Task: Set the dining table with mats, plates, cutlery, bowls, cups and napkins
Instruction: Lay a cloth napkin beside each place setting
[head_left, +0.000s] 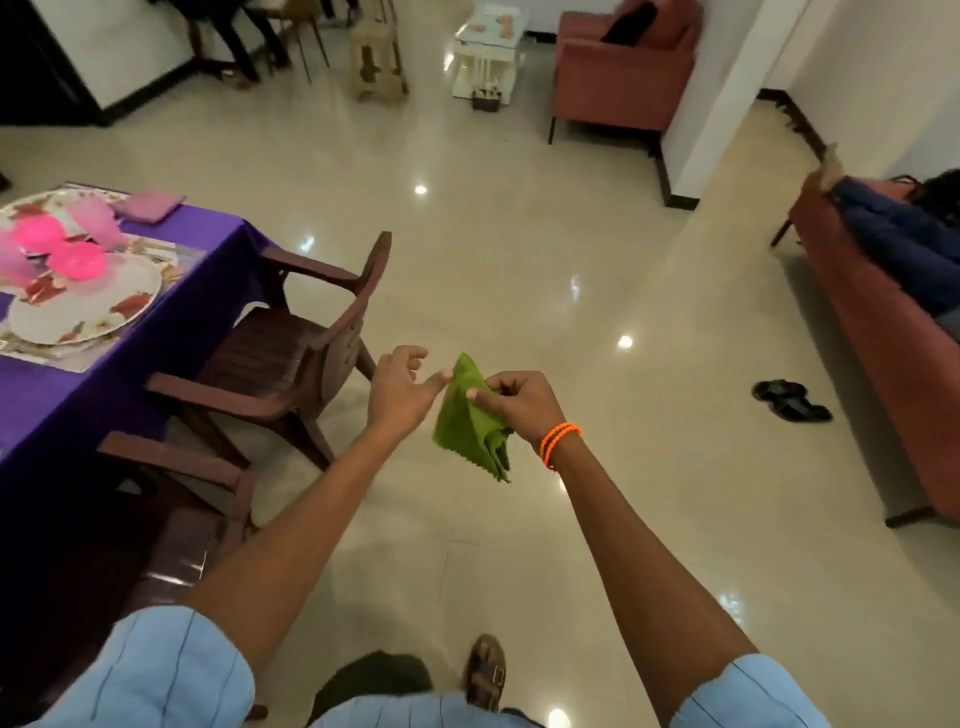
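Observation:
I hold a green napkin (470, 421) in the air over the floor, right of the table. My right hand (514, 402) pinches its upper part, and the cloth hangs down with a zigzag edge. My left hand (402, 392) touches the napkin's top left edge with thumb and fingertip. At the left, the dining table (62, 415) has a purple cloth, two floral plates (88, 312), pink bowls (78, 260), pink cups (98, 221) and a pink folded napkin (150, 202).
Two brown plastic chairs (306, 332) stand along the table's right side, close to my left arm. A red sofa (883, 332) with a person lying on it is at the right. Black sandals (789, 400) lie on the glossy tiled floor.

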